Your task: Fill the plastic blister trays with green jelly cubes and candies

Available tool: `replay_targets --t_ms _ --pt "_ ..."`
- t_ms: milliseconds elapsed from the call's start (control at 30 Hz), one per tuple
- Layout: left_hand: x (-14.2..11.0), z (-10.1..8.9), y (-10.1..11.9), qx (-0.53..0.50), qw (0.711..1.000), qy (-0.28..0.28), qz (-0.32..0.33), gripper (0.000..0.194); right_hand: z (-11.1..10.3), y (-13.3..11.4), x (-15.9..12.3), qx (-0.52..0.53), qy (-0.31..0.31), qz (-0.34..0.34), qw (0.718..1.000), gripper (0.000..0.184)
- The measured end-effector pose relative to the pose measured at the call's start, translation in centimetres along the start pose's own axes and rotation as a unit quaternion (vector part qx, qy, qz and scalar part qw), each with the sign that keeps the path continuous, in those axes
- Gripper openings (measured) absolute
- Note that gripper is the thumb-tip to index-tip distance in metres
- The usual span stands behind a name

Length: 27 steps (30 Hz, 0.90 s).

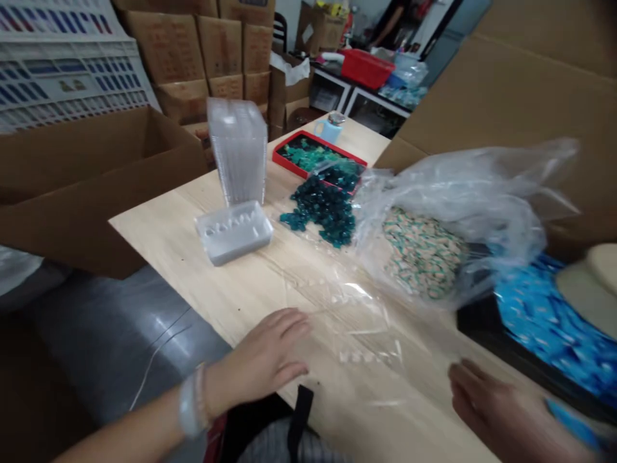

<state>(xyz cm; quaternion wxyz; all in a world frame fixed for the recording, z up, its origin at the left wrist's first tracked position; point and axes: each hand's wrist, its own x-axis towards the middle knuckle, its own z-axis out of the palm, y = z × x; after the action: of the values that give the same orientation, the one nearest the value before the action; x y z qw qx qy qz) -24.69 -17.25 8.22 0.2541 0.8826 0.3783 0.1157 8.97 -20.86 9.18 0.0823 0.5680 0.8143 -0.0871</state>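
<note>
Clear trays point(369, 357) lie on the worktop point(168, 225) between left hand point(270, 350), loosely open, and right hand point(501, 402), curled, contents indeterminable through blur — a careless sweep could skid them off.

A: Far end of the counter point(366, 135)?
B: Pale blue mug point(330, 132), upright, behind the red-rimmed tray.
A: Left side?
B: Open brown carton point(96, 212) beside the counter. White slatted crates point(72, 83) behind it, blue and red showing through the slots.
A: Beyond those?
B: Sealed brown cartons point(166, 48), stacked in rows — faint reddish print, unreadable from here.
A: Back of the room?
B: Red basin point(367, 69) on a dark-topped table point(385, 107) with white framing. Person point(391, 20) in dark clothing behind, partly visible.
A: Ground level?
B: Grey floor point(120, 312), glossy, thin pale cable point(150, 366) lying across it.
</note>
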Motion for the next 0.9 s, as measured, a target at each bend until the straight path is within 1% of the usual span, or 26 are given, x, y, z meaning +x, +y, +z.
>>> replay_targets --t_ms 33,67,100,133,167,200,267,333,367,433,467,500,533,600,633,700,767,833,900 --pt "1.0 2.2 0.0 0.016 1.000 -0.017 0.002 0.051 2.2 1.3 -2.1 0.005 -0.035 0.105 0.994 0.021" --pt "2.1 4.2 -0.1 0.040 0.999 -0.023 -0.020 0.053 4.3 2.1 -3.4 0.024 -0.061 0.167 0.984 0.024" --pt "3.1 5.8 0.0 0.067 0.996 -0.022 -0.051 0.054 6.0 2.5 -3.9 0.048 -0.076 0.202 0.975 0.026" --pt "3.9 6.9 0.1 0.096 0.992 -0.017 -0.085 0.055 7.4 2.5 -3.8 0.074 -0.077 0.215 0.971 0.028" --pt "4.3 7.8 0.3 0.122 0.985 -0.009 -0.119 0.055 8.4 2.4 -3.2 0.098 -0.068 0.213 0.970 0.030" --pt "4.5 8.2 0.6 0.143 0.979 -0.001 -0.143 0.054 9.0 2.1 -2.4 0.111 -0.050 0.209 0.970 0.031" --pt "4.3 8.2 1.0 0.168 0.972 0.009 -0.165 0.051 9.0 1.3 -0.3 0.103 0.002 0.201 0.974 0.029" --pt "4.0 6.8 0.5 0.169 0.973 0.016 -0.158 0.049 8.1 0.6 1.9 0.071 0.073 0.163 0.981 0.026" --pt "4.0 5.6 -0.3 0.166 0.975 0.026 -0.148 0.048 7.4 0.2 3.2 0.061 0.113 0.129 0.983 0.025" --pt "4.1 2.1 -2.9 0.168 0.974 0.069 -0.133 0.048 5.3 -1.2 6.5 0.071 0.176 0.045 0.981 0.025" --pt "4.3 0.0 -4.7 0.178 0.969 0.101 -0.139 0.049 4.0 -2.2 8.7 0.087 0.191 0.005 0.978 0.026" --pt "4.4 -2.2 -6.7 0.193 0.960 0.128 -0.155 0.051 2.6 -3.6 11.1 0.105 0.194 -0.036 0.975 0.027" --pt "4.5 -4.3 -8.6 0.204 0.955 0.132 -0.171 0.051 1.2 -5.3 13.8 0.122 0.187 -0.080 0.971 0.029" --pt "4.3 -7.7 -12.0 0.195 0.959 0.079 -0.189 0.045 -1.4 -9.1 19.6 0.150 0.162 -0.204 0.954 0.026" --pt "4.1 -8.8 -13.4 0.181 0.963 0.053 -0.192 0.039 -2.5 -11.1 22.4 0.155 0.154 -0.257 0.941 0.022" --pt "3.8 -9.8 -15.1 0.146 0.972 0.022 -0.185 0.030 -3.6 -14.3 27.5 0.144 0.127 -0.326 0.926 0.016" --pt "3.5 -9.9 -16.0 0.119 0.978 0.013 -0.172 0.026 -3.7 -16.0 31.3 0.136 0.078 -0.371 0.915 0.011" --pt "3.4 -10.0 -16.3 0.102 0.981 0.001 -0.167 0.023 -3.5 -16.3 33.8 0.152 0.026 -0.408 0.900 0.008" --pt "3.3 -10.2 -16.6 0.089 0.983 -0.009 -0.162 0.020 -3.4 -16.0 35.2 0.180 -0.020 -0.429 0.885 0.009"
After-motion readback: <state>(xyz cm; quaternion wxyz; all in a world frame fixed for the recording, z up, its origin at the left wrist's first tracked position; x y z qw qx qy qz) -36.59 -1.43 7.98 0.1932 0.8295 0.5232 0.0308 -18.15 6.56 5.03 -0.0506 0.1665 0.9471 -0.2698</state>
